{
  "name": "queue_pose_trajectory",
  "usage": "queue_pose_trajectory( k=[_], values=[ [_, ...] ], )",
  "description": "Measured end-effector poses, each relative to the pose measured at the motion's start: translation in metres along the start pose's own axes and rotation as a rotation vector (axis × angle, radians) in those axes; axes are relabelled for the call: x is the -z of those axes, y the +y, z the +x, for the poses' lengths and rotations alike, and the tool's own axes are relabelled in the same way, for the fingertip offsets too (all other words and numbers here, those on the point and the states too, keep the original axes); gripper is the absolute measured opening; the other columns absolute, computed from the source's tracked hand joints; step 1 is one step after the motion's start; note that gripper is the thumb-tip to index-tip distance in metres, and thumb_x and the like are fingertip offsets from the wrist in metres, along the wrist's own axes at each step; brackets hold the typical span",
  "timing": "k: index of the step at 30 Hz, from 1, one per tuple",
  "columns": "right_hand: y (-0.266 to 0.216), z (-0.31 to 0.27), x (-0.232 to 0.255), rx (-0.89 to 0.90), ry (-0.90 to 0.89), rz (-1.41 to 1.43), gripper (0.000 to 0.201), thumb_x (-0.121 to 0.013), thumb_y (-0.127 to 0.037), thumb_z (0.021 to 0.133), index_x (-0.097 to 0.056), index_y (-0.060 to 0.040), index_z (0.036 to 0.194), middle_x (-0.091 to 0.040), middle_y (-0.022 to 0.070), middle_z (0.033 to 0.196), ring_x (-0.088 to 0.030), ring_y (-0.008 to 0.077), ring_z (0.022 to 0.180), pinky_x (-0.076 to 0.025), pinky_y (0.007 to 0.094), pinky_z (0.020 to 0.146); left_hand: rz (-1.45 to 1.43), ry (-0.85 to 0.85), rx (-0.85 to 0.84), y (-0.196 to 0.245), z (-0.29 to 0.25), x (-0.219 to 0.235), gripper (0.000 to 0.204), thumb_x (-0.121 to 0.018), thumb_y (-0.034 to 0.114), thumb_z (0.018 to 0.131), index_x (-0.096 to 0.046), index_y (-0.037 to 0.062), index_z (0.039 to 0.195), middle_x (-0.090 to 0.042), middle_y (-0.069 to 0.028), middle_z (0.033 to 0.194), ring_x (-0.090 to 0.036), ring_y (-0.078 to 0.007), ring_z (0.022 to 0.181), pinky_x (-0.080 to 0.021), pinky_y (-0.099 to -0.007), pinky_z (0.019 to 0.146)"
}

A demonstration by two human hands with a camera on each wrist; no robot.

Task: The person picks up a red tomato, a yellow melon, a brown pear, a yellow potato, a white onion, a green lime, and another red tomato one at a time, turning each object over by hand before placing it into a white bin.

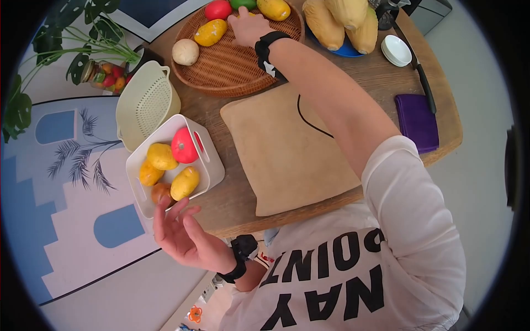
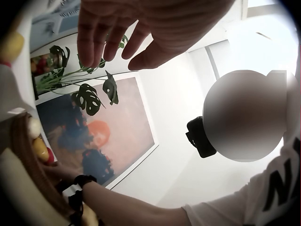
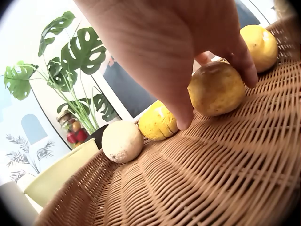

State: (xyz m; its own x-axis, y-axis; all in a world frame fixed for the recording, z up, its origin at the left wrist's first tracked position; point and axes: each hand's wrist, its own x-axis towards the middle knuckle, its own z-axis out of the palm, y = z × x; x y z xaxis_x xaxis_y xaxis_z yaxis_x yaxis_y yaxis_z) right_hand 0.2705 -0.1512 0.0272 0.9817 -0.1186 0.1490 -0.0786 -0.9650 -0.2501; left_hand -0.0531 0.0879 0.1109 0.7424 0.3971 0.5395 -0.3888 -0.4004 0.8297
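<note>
My right hand reaches into a round wicker basket. In the right wrist view its thumb and fingers grip a yellow-brown, roundish potato-like vegetable, which sits low over the weave. Beside it in the basket lie a pale round vegetable, a yellow lumpy one, a red one, a green one and another yellow one. My left hand hovers with loosely bent fingers at the near edge of a white box, holding nothing. Inside the box are a red tomato-like piece and several yellow and brown ones.
A beige cutting board lies mid-table, with a dark cord across it. Pale green colander stands behind the box. To the right are a blue plate with yellow squashes, white bowls, a knife and purple cloth.
</note>
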Motion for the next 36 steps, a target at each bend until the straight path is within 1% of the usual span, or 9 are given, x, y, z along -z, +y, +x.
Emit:
queue_pose_trajectory(
  k=[4,7,11,15,18,19,22,29,36],
  values=[
    [0.014,0.005,-0.009,-0.076,0.098,0.053,0.056,-0.076,-0.032,0.08,-0.05,-0.0176,0.127,-0.042,0.0172,0.129,-0.054,0.0498,0.11,-0.049,0.0544,0.092,-0.053,-0.09,0.079,-0.005,-0.003,-0.002,0.03,-0.053,0.001,0.092,-0.054,-0.0042,0.122,-0.066,-0.0176,0.109,-0.064,-0.0169,0.08,-0.051,-0.0268,0.074],
    [0.011,-0.002,0.009,-0.119,-0.089,0.103,0.063,-0.07,-0.028,0.082,-0.045,-0.0122,0.137,-0.038,0.0206,0.143,-0.053,0.0466,0.118,-0.049,0.0507,0.094,-0.129,-0.228,0.147,-0.006,-0.007,-0.005,0.029,-0.055,0.0,0.093,-0.054,-0.0028,0.122,-0.065,-0.018,0.112,-0.065,-0.0179,0.083,-0.052,-0.0252,0.067],
    [-0.015,-0.024,0.059,0.069,-0.233,0.36,0.087,-0.078,-0.036,0.075,-0.036,-0.0057,0.144,-0.037,0.0265,0.138,-0.05,0.0386,0.119,-0.044,0.0385,0.102,-0.202,-0.394,0.247,0.0,-0.009,-0.023,0.034,-0.055,0.006,0.094,-0.052,-0.0019,0.127,-0.062,-0.0153,0.117,-0.064,-0.0172,0.085,-0.052,-0.0265,0.069],
    [-0.04,-0.138,0.119,0.55,0.044,0.839,0.078,-0.077,-0.029,0.078,-0.039,-0.0099,0.143,-0.045,0.0168,0.125,-0.046,0.0308,0.121,-0.039,0.0349,0.104,-0.349,-0.437,0.273,0.011,0.001,-0.044,0.046,-0.051,0.016,0.098,-0.041,-0.0004,0.14,-0.052,-0.0145,0.133,-0.06,-0.0195,0.105,-0.052,-0.0333,0.081],
    [-0.05,-0.235,0.145,0.612,0.066,1.064,0.078,-0.073,-0.012,0.078,-0.036,-0.0124,0.146,-0.044,0.0151,0.126,-0.042,0.0312,0.127,-0.035,0.0369,0.109,-0.743,-0.521,0.413,0.017,0.002,-0.051,0.06,-0.054,0.014,0.098,-0.026,0.0032,0.149,-0.038,-0.015,0.146,-0.045,-0.0223,0.129,-0.044,-0.0349,0.099],
    [-0.051,-0.259,0.148,0.617,0.114,1.046,0.079,-0.071,-0.009,0.077,-0.034,-0.0119,0.147,-0.043,0.0163,0.128,-0.041,0.033,0.128,-0.035,0.0379,0.109,-0.764,-0.575,0.43,0.031,0.003,-0.051,0.062,-0.052,0.013,0.097,-0.023,0.0033,0.151,-0.034,-0.0132,0.149,-0.035,-0.0239,0.137,-0.033,-0.0368,0.11],
    [-0.051,-0.307,0.145,0.547,0.225,1.132,0.08,-0.066,0.002,0.076,-0.032,-0.0113,0.148,-0.039,0.0172,0.139,-0.035,0.0356,0.135,-0.032,0.0405,0.112,-0.818,-0.607,0.34,0.043,-0.015,-0.052,0.063,-0.051,0.009,0.094,-0.023,0.0034,0.151,-0.033,-0.0123,0.149,-0.034,-0.0237,0.138,-0.026,-0.0362,0.114],
    [-0.042,-0.336,0.142,0.626,0.314,1.177,0.073,-0.063,0.014,0.072,-0.044,-0.0116,0.137,-0.031,0.0148,0.153,-0.023,0.0379,0.145,-0.028,0.0455,0.116,-0.883,-0.659,0.222,0.055,-0.035,-0.043,0.072,-0.063,0.037,0.086,-0.033,0.0058,0.143,-0.038,-0.0134,0.146,-0.04,-0.0252,0.135,-0.033,-0.0374,0.111],
    [-0.041,-0.345,0.145,0.695,0.388,1.135,0.063,-0.061,0.018,0.071,-0.051,-0.0149,0.125,-0.034,0.0139,0.151,-0.025,0.04,0.144,-0.029,0.047,0.115,-0.83,-0.608,0.215,0.071,-0.043,-0.035,0.061,-0.058,0.034,0.087,-0.04,0.0048,0.137,-0.044,-0.0137,0.141,-0.042,-0.0248,0.131,-0.034,-0.0381,0.109]
  ],
)
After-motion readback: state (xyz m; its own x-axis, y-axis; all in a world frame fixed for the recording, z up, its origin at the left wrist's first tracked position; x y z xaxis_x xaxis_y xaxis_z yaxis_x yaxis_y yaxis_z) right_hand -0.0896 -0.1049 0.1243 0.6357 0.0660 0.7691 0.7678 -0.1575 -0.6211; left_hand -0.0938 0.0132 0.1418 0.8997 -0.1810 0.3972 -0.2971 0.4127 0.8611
